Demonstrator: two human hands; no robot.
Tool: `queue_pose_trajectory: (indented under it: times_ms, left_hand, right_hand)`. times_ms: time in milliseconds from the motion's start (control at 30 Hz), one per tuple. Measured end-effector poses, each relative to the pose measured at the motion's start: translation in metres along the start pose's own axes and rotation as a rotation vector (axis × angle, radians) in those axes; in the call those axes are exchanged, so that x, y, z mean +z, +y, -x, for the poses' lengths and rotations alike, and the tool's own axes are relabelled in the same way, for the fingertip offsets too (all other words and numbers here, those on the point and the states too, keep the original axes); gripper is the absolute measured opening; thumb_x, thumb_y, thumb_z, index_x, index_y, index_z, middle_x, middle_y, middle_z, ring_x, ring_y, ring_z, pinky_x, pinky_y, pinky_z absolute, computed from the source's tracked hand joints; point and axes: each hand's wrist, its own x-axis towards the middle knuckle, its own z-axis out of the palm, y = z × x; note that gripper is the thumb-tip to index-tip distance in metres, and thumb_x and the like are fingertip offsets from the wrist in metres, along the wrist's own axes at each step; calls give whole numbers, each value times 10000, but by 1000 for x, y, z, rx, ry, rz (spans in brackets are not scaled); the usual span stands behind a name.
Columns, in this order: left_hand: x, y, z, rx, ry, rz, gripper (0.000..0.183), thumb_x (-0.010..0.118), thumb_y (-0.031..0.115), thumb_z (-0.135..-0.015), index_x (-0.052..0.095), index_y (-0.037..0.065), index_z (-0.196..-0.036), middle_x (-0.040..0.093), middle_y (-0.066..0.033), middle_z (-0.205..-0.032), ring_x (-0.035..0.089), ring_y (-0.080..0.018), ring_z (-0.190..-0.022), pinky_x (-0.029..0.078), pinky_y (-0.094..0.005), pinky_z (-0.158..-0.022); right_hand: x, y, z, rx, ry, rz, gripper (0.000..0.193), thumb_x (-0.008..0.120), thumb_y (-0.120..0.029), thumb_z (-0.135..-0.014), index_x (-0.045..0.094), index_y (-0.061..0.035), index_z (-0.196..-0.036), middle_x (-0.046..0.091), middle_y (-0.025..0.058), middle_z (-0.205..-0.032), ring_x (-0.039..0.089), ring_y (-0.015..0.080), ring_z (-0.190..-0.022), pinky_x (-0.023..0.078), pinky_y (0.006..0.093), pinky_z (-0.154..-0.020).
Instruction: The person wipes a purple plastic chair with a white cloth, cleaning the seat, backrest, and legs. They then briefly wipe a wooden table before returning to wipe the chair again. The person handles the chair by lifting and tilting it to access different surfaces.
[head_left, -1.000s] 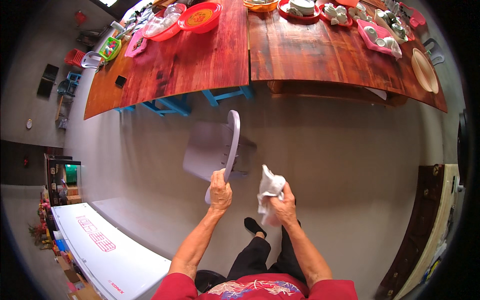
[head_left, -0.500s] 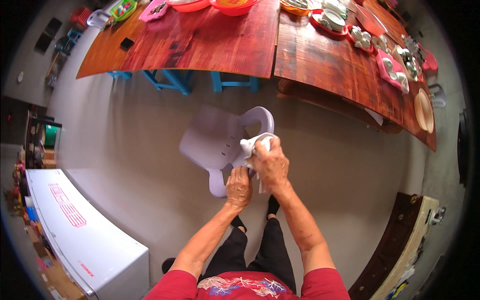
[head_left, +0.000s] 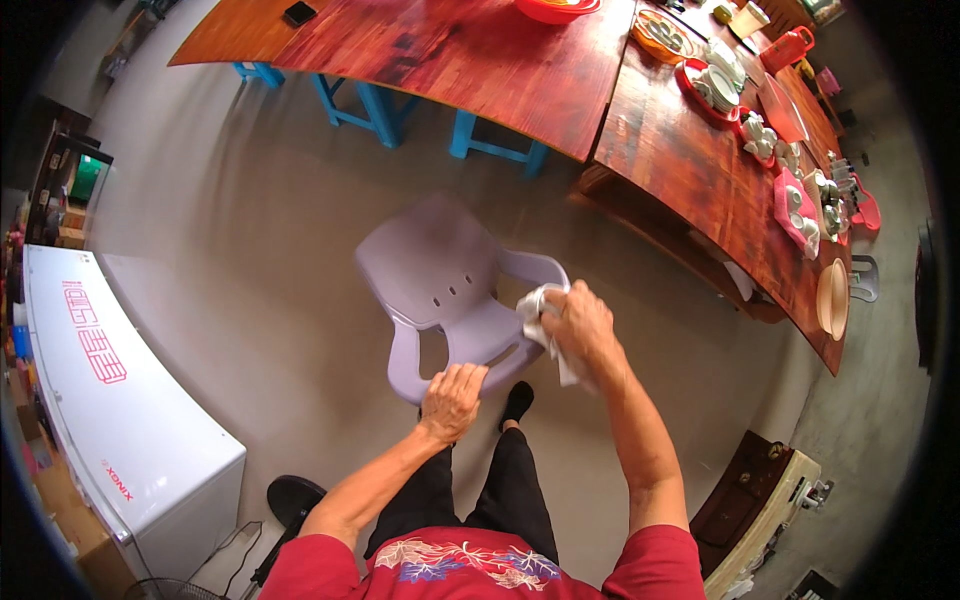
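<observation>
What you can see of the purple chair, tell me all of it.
The chair is pale purple and looks like smooth moulded plastic. Its broad, round-cornered seat has three small slots near the backrest; curved armrests run into the backrest's rim. The seat faces away from the person, toward the wooden tables. Its legs are hidden, so whether it stands level cannot be told. The left hand is on the rim; the right hand holds a white cloth at the right armrest.
</observation>
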Motion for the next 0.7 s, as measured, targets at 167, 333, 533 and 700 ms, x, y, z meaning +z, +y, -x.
queue_pose_trajectory:
  times_ms: [167, 333, 533, 700]
  left_hand:
    - [-24, -30, 82, 131, -93, -8, 367, 612, 119, -679, 582, 61, -1040, 579, -35, -969, 557, -186, -842, 427, -323, -677]
    - [-39, -49, 122, 205, -109, -41, 244, 548, 149, -751, 586, 83, -983, 572, -3, -907, 543, -147, -787, 405, -296, -633]
    - [-38, -49, 124, 189, -88, -57, 230, 552, 159, -763, 579, 99, -983, 550, 7, -857, 530, -136, -755, 392, -295, -620]
    - [-53, -33, 124, -99, -234, 16, 394, 666, 248, -738, 558, 94, -1085, 539, -40, -1083, 492, -218, -1042, 359, -454, -907]
  right_hand:
    - [62, -24, 69, -59, -229, 47, 266, 591, -252, -746, 659, -148, -981, 542, 174, -960, 604, 376, -838, 495, 462, -744]
    - [91, -43, 105, -91, -299, -18, 240, 597, -260, -746, 650, -144, -949, 539, 163, -938, 602, 369, -823, 491, 462, -731]
    - [97, -35, 85, -126, -337, 66, 231, 580, -242, -761, 667, -180, -965, 570, 172, -955, 608, 377, -839, 493, 473, -756]
    - [109, -15, 39, -134, -406, 276, 246, 599, -243, -700, 704, -213, -920, 621, 162, -962, 633, 354, -875, 522, 441, -765]
